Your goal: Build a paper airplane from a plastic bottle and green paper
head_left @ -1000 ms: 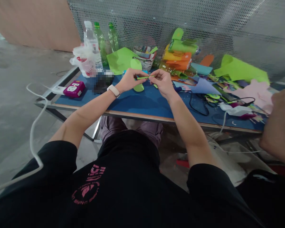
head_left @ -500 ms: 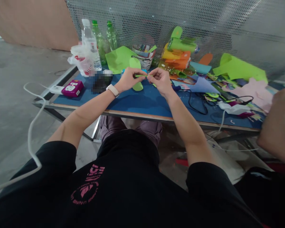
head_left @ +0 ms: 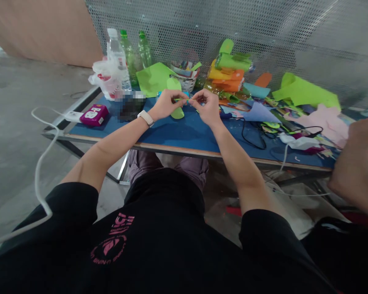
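My left hand and my right hand meet above the blue table, fingertips almost touching. Between them is a thin green paper strip, pinched at its left by the left thumb and fingers and at its right end by the right ones. Behind and under the left hand shows a light-green paper piece with rounded ends, its middle covered by the hand. A white band sits on my left wrist. Just beyond the hands stands a woven paper basket with scraps in it.
Bottles, a plastic-wrapped cup and a purple box stand at the left. Orange and green paper-covered bottles lie at the back. Coloured paper scraps and a black cable spread rightward, near another person's arm.
Both hands keep hold of the green strip, with slightly shifted fingers; less of the strip shows between them. The whole view has shifted a little.
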`<state>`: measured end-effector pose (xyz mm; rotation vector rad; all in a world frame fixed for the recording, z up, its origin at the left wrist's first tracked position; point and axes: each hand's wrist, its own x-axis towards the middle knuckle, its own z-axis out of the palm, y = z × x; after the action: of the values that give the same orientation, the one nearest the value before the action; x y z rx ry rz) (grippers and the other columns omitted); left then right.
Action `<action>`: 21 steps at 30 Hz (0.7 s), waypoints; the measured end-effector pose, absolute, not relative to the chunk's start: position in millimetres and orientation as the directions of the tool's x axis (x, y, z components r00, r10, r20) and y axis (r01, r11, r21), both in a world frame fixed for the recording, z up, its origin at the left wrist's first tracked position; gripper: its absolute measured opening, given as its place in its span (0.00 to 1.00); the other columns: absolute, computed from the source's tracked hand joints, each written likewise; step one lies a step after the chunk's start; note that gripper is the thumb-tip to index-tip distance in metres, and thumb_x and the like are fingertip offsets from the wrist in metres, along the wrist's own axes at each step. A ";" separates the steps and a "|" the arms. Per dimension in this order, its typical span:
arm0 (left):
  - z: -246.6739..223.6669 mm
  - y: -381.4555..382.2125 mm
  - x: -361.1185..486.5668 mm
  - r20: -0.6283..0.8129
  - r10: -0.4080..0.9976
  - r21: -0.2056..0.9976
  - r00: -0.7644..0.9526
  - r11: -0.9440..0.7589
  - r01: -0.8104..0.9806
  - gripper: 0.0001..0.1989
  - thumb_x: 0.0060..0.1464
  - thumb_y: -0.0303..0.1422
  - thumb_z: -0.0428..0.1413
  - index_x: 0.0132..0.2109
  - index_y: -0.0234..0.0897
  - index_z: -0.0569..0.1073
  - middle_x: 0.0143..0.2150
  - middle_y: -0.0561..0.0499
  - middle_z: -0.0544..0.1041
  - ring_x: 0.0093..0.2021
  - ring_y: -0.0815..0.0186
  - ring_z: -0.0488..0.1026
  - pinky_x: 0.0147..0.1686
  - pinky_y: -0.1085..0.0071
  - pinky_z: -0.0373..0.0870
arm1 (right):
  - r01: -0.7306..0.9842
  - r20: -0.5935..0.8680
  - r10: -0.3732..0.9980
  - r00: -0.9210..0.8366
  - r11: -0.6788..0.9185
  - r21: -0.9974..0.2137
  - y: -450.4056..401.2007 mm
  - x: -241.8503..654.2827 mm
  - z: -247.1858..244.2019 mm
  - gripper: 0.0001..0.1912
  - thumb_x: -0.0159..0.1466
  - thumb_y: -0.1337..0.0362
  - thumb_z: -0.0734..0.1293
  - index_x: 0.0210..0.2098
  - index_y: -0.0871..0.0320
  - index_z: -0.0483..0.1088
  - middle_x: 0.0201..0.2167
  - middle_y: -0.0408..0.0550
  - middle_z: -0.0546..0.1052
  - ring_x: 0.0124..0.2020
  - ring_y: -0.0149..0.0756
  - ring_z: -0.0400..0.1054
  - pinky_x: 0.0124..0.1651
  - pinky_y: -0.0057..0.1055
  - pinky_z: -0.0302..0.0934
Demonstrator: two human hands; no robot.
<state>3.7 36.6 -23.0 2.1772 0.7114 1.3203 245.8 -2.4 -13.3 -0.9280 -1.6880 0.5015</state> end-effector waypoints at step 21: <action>-35.6 48.3 0.8 0.655 0.660 0.586 0.367 -0.751 0.304 0.05 0.73 0.36 0.74 0.50 0.41 0.93 0.47 0.41 0.95 0.43 0.57 0.91 0.47 0.63 0.87 | 0.385 0.700 0.714 0.022 0.640 -0.665 6.9 259.8 -15.2 0.33 0.65 0.26 0.88 0.37 0.46 0.80 0.39 0.49 0.83 0.53 0.56 0.85 0.67 0.58 0.87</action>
<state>0.8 48.3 -35.6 2.2671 0.8432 1.3407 259.8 6.9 -15.2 -0.9321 -1.5942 0.3231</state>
